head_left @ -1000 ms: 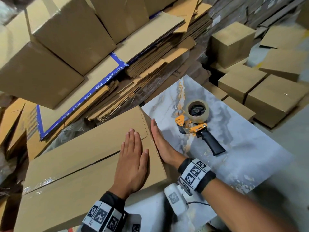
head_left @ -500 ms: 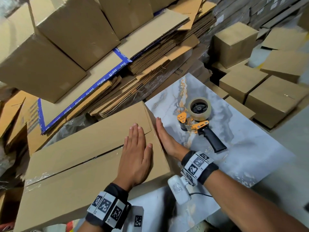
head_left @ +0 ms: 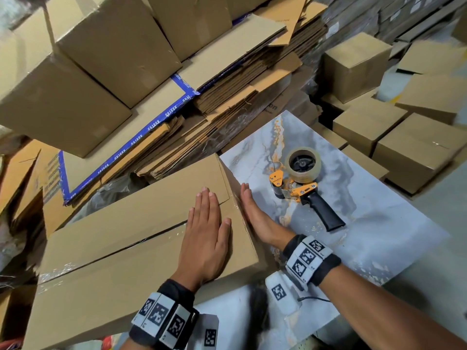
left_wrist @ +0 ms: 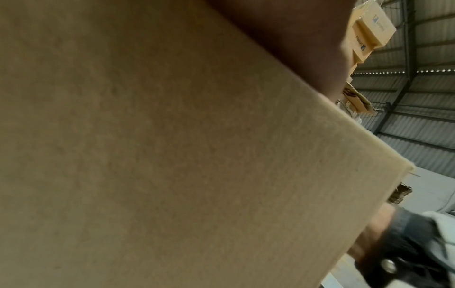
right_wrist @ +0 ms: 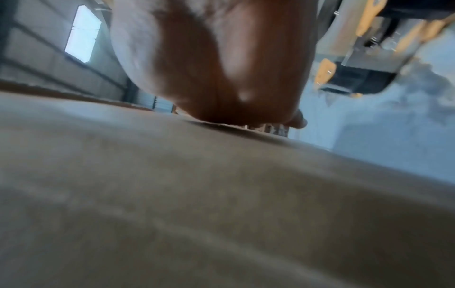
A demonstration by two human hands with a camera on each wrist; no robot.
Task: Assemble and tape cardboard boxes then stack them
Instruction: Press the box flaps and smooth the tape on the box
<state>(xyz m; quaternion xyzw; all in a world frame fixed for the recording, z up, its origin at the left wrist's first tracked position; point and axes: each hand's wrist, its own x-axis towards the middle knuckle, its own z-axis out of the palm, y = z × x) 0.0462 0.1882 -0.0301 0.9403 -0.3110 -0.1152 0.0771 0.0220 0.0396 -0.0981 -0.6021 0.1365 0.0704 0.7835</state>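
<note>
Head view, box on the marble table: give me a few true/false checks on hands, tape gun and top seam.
1. The left hand lies flat on top of the box. True.
2. The right hand grips the tape gun. False: it presses flat against the box's end; the gun lies untouched on the table.
3. Clear tape covers the top seam. True.
4. The tape gun sits on the box. False: it lies beside it.

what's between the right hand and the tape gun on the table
Nothing: only a bare strip of the marble-patterned table top separates the right hand, pressed against the box's end, from the tape gun. The head view shows it.
</note>
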